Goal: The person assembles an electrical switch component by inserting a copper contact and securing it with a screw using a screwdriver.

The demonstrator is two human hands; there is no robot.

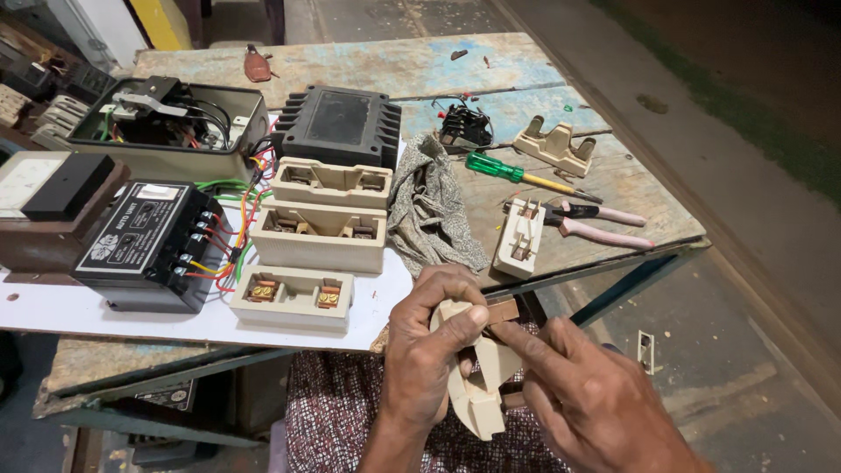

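Beside pliers (596,223) and screwdriver (517,175), both hands (429,350) (587,394) hold a fuse carrier (477,394).

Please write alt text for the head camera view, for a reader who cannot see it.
Two bare hands hold a cream fuse carrier over the lap: the left hand grips it, and the right hand touches its metal contact. Behind them, a worn wooden table carries three cream fuse bases, a green screwdriver and pink pliers.

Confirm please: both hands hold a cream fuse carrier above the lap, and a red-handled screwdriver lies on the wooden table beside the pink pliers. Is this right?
Not quite. In the head view the screwdriver has a green handle, not red. The rest holds: the left hand and right hand hold the cream fuse carrier above the lap, and the screwdriver lies on the wooden table beside the pink pliers.
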